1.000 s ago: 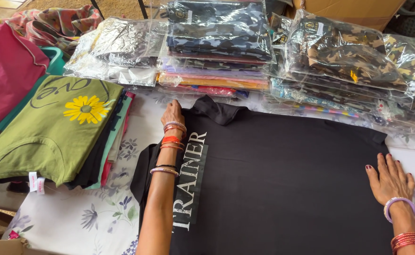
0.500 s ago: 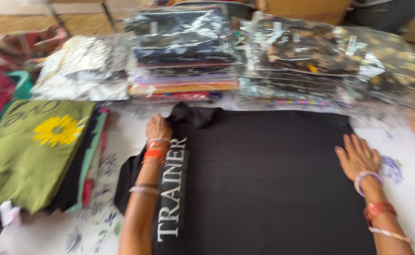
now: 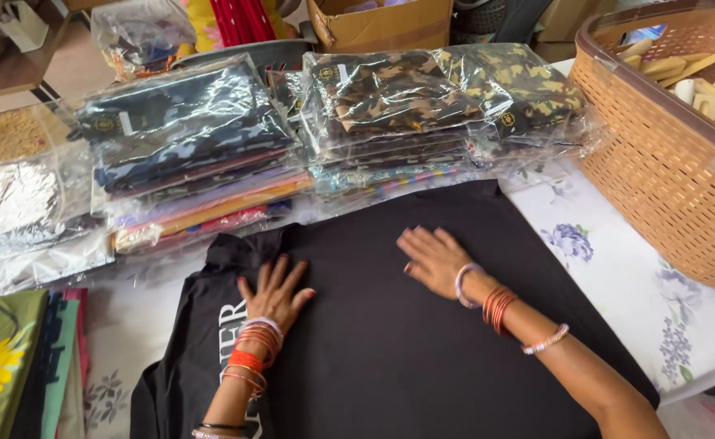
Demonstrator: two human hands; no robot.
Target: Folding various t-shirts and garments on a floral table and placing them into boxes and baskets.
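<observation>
A black T-shirt with white lettering lies spread on a flowered tablecloth. My left hand rests flat on it near the lettering, fingers apart, with orange and white bangles on the wrist. My right hand lies flat on the shirt's upper middle, fingers spread, also wearing bangles. Neither hand holds anything.
Stacks of folded clothes in clear plastic bags and camouflage ones line the far edge. A tan wicker basket stands at right. A green shirt with a yellow flower tops a pile at left. A cardboard box sits behind.
My right hand has slid from the shirt's right edge toward its middle. My left hand has shifted a little inward onto the fabric. The camera view has swung to the right.
</observation>
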